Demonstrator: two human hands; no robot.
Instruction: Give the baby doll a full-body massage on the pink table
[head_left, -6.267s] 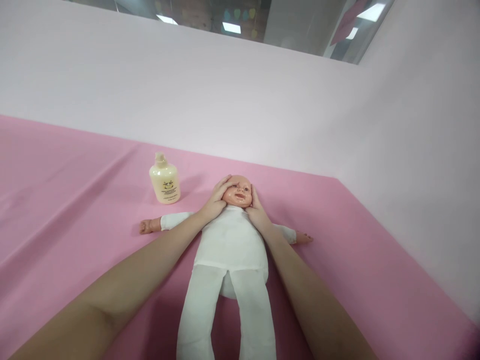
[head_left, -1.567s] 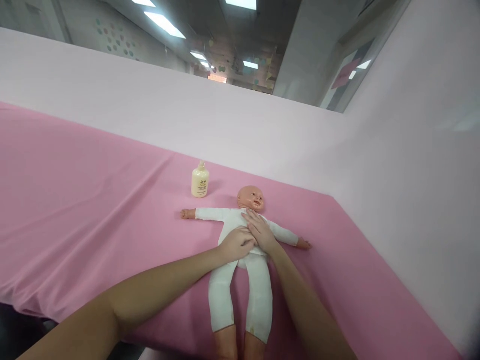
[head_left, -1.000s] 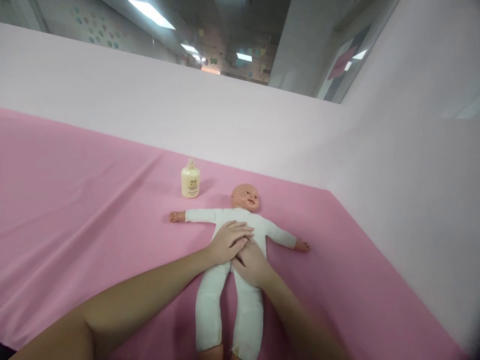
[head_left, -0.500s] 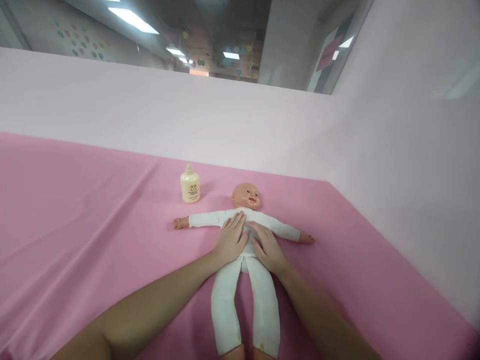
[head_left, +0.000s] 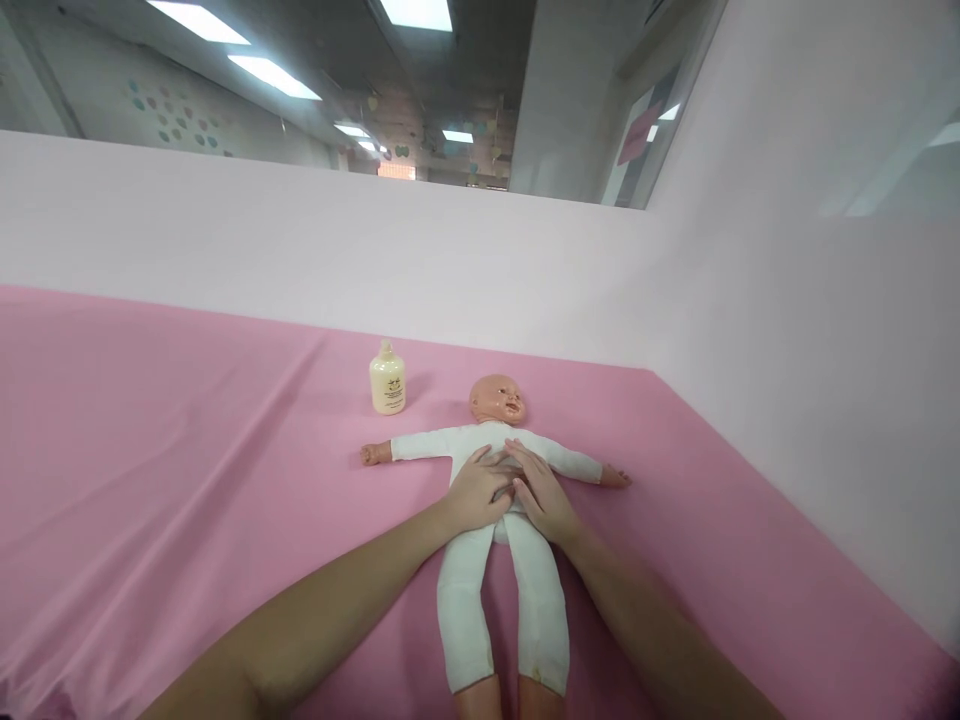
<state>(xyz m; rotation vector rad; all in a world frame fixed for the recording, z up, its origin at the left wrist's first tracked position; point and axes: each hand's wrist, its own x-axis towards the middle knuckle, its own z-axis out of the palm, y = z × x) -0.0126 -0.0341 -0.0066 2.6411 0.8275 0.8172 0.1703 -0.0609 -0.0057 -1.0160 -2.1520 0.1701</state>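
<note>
A baby doll (head_left: 466,580) with a white cloth body lies on its back, arms spread wide and head at the far end, turned to the right. My left hand (head_left: 478,492) lies flat on the left side of its torso, fingers stretched out. On the right side of the chest and belly rests my right hand (head_left: 544,495), open, its fingertips close to those of the left hand. Both palms cover much of the doll's middle. A cream-coloured bottle (head_left: 388,382) with dark print stands beyond the doll's left-lying arm, touched by neither hand.
Pink cloth (head_left: 187,430) covers the surface under the doll, with creases at the left. A white wall (head_left: 337,250) rises behind it and another along the right. Above the back wall, a window (head_left: 360,100) shows ceiling lights.
My left hand has slid down the doll's chest toward its belly, while my right hand has moved slightly up and inward. The view has tilted up a little.
</note>
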